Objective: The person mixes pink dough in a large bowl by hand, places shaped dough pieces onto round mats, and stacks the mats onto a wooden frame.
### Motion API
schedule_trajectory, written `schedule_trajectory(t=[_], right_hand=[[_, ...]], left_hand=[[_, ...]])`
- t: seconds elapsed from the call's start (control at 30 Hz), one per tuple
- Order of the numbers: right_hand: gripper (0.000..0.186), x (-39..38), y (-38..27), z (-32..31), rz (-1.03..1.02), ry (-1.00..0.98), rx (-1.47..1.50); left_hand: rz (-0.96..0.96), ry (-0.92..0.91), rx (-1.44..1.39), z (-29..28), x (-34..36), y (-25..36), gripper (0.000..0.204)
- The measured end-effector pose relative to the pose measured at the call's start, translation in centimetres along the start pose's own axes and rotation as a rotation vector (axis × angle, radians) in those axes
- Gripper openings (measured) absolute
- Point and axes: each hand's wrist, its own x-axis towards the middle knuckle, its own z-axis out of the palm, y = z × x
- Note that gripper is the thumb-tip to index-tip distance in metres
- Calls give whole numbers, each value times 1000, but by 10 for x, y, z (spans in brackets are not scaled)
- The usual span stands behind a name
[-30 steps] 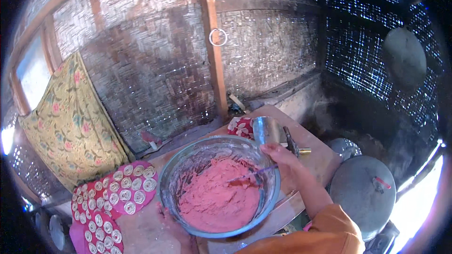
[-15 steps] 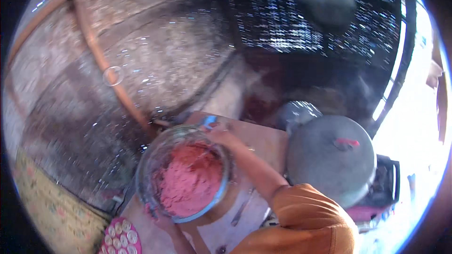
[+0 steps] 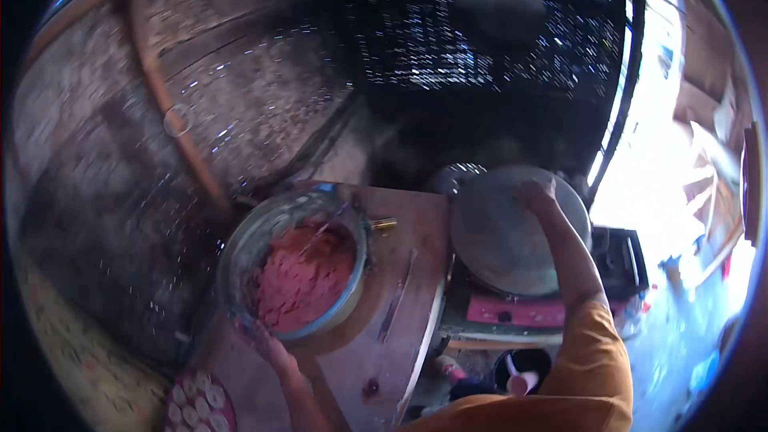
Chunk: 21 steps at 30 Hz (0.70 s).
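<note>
A large round basin [image 3: 228,268] with a pale blue rim stands on the wooden table and holds a crumbly pink mixture [image 3: 304,280]. My left hand [image 3: 262,342] grips the basin's near left rim, its fingers partly blurred. Over on the right, my right hand [image 3: 538,192] is closed around the handle of a wide grey metal lid [image 3: 500,232]. The handle is hidden under my fingers. I cannot tell whether the lid is lifted off the pot beneath it.
A pink plate [image 3: 230,412] with several round pale rolls sits at the near left of the table [image 3: 408,216]. A brass-coloured cylinder [image 3: 384,224] lies beside the basin. Below the lid is a stove with a pink front [image 3: 516,312]. A dark bucket holds a pink dipper [image 3: 522,382].
My right hand has left the basin's far rim and moved right to the lid's handle. My left hand stays at the basin. The view has shifted right.
</note>
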Motion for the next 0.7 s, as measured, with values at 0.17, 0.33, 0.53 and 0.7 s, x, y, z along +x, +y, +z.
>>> schedule_trajectory(t=[0.17, 0.33, 0.53, 0.7], right_hand=[[45, -14, -35, -30, 233, -65, -294], [40, -7, -56, -80, 333, -96, -137], [29, 22, -162, -135, 74, 75, 543], [23, 38, -276, -119, -132, 19, 1061]], left_hand=[[-165, 59, -63, -60, -62, 5, 58], [-275, 90, 42, -143, -99, 39, 58], [-171, 195, 70, -235, -116, 12, 54], [-151, 219, -45, -188, -136, 35, 50]])
